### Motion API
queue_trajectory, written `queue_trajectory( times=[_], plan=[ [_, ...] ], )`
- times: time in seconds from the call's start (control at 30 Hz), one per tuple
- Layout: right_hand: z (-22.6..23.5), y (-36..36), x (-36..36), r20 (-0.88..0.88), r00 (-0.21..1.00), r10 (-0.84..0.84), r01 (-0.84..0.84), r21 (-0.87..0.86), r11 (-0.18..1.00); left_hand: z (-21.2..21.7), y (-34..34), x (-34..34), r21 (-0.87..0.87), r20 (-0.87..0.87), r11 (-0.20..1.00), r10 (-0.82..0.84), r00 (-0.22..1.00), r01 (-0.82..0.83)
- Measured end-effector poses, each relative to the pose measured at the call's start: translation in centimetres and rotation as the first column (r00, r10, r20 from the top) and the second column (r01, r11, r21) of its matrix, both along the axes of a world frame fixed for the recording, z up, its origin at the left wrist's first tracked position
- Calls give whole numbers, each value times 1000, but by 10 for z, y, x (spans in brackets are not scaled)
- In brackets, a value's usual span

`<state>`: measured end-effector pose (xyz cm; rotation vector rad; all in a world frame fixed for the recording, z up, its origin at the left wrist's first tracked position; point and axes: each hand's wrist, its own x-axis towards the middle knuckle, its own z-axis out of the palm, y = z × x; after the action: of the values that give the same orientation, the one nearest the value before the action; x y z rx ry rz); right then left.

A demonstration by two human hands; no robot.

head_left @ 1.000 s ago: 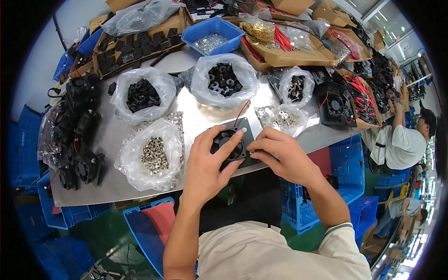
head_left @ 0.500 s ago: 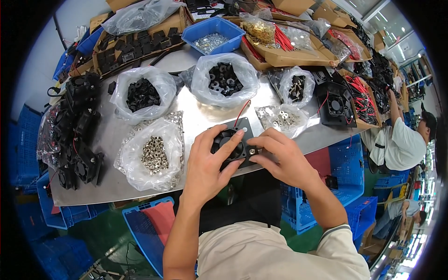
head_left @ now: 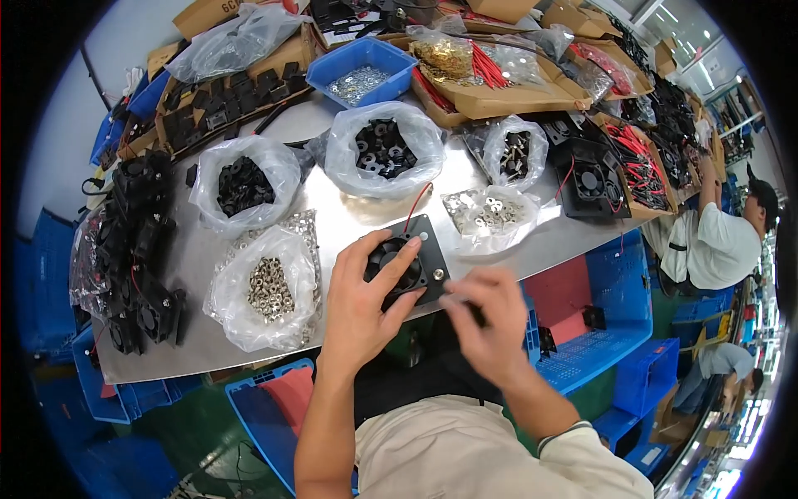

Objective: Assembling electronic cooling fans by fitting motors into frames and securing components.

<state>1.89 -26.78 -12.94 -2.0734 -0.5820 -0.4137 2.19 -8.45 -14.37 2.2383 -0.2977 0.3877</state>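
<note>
A black cooling fan on a square mounting plate [head_left: 433,241] lies at the front edge of the metal table, its red wire sticking up at the back. My left hand [head_left: 363,291] grips it from the left, with fingers over the fan and the thumb at the near edge. A silvery nut or washer [head_left: 439,274] sits at the plate's near right corner. Close beside that corner is my right hand [head_left: 490,320], smeared by motion; whether its fingers hold anything cannot be made out.
Clear bags hold metal nuts [head_left: 271,290], black parts [head_left: 247,185], black washers [head_left: 385,150], screws [head_left: 515,158] and pale washers [head_left: 496,214]. Finished-looking black fans [head_left: 158,312] line the left side. A blue bin [head_left: 359,60] stands behind; a blue crate [head_left: 619,283] is at right, near a co-worker [head_left: 723,245].
My right hand has drawn back slightly toward me from the plate's corner, uncovering the plate's right side. My left hand keeps its hold on the fan. The view has shifted a little.
</note>
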Motion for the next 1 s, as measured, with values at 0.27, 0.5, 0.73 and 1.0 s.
queue_trajectory(
  times=[0.27,0.5,0.73,1.0],
  plan=[
    [-21,32,-22,96,985,146,-156,108,982,-5,-3,1,-16,-20,1000,3,1000,-3],
    [-5,8,-3,-51,987,155,-143,189,972,-2,-2,1,16,-21,1000,-3,1000,3],
    [13,-25,52,-368,888,275,-268,73,961,-1,-1,1,-14,6,1000,24,1000,-24],
    [0,-27,47,-413,850,327,-341,40,939,-3,-4,-1,-12,15,1000,17,1000,-17]
  ],
)
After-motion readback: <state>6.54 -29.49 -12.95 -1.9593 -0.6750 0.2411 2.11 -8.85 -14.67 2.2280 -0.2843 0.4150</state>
